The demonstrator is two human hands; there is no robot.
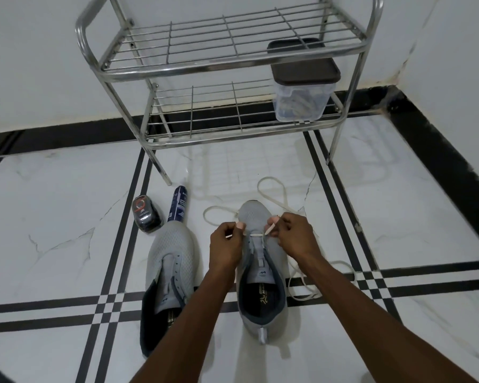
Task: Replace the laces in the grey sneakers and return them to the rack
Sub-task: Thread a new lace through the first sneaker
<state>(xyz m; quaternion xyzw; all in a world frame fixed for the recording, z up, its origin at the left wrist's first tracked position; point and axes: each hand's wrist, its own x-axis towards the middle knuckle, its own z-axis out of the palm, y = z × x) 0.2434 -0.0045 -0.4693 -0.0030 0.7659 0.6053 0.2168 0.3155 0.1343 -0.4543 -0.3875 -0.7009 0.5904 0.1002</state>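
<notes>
White marble floor (67, 217) with black inlaid stripes, white walls, a black skirting band running into the corner at the right. Nearest, both forearms reach forward over the floor. Two grey sneakers stand side by side, toes pointing away. The left sneaker (166, 275) has no lace in it and stands untouched. The right sneaker (260, 277) sits between the hands. The left hand (224, 244) has its fingers curled, pinching one end of a white lace (270, 186) just beside the lowest eyelets. The right hand (295, 236) is curled the same way, pinching the other side of the lace by the toe end of the tongue. A short bar of lace crosses the first eyelets; the rest trails in loose loops past the toe and off to the right of the shoe. A little beyond the left sneaker lie a dark spray can (179, 204) and a small black polish sponge (146, 218), close together. Farthest, against the wall, stands a steel rack (224, 67) with two wire shelves. On the right end of its lower shelf sits a clear tub (302, 100) with a dark lid.
</notes>
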